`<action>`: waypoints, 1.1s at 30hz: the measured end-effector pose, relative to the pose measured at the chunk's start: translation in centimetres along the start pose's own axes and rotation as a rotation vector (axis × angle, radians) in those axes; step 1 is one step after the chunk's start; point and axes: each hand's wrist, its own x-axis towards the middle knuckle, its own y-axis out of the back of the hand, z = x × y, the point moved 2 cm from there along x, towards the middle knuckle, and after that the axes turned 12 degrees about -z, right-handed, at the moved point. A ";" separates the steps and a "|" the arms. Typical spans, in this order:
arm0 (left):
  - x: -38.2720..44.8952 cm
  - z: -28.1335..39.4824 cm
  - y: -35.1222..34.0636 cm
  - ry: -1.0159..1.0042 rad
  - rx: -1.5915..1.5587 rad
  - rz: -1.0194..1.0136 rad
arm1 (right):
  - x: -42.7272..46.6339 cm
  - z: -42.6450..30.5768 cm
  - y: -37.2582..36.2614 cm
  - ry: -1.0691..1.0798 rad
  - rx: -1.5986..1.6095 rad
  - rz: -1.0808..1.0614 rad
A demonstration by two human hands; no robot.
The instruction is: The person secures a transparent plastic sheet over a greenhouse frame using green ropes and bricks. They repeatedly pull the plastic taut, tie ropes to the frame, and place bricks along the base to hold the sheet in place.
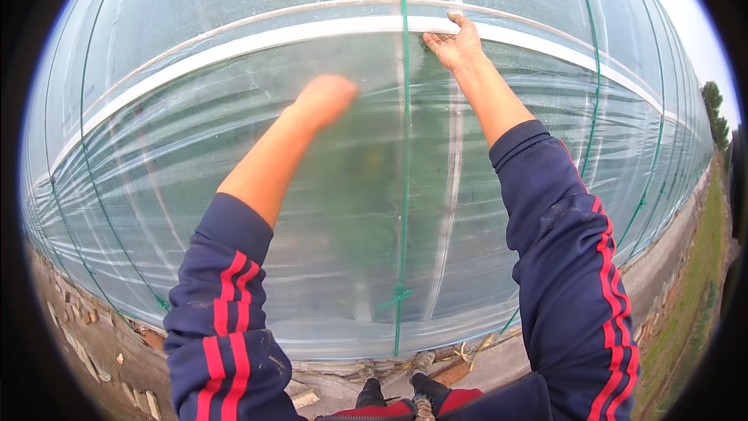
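Note:
A clear plastic film (350, 216) covers the wall of a greenhouse in front of me. Across its upper part runs a white horizontal strip (350, 26). My right hand (459, 44) is raised to this strip, thumb above it and fingers at its lower edge, just right of a green vertical rope (405, 99). Whether it grips the strip is unclear. My left hand (328, 99) is blurred, lower and left of the rope, in front of the film; its fingers look curled, but what they hold, if anything, cannot be told.
More green ropes (596, 88) run down the film at both sides. A knot (401, 293) sits low on the middle rope. Wood pieces (153, 404) and rubble lie on the ground at lower left. My shoes (423, 361) stand near the film's base. A grassy strip (695, 280) lies at right.

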 end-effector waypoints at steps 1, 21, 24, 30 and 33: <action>0.1 -0.1 -0.4 0.023 0.000 -0.035 | 0.0 0.0 0.6 0.002 -0.022 0.014; -3.4 5.3 -7.8 0.229 0.068 0.315 | -18.7 6.6 15.5 0.541 -2.305 -0.109; -3.7 6.0 -8.5 0.216 0.075 0.301 | -23.9 8.3 19.3 0.122 -2.208 -0.184; -5.0 7.4 -9.6 0.133 0.037 0.172 | -43.1 8.6 33.3 -0.877 -1.721 -0.413; -5.4 7.9 -10.8 0.083 0.086 0.167 | -57.4 7.2 41.5 -0.888 -1.742 0.010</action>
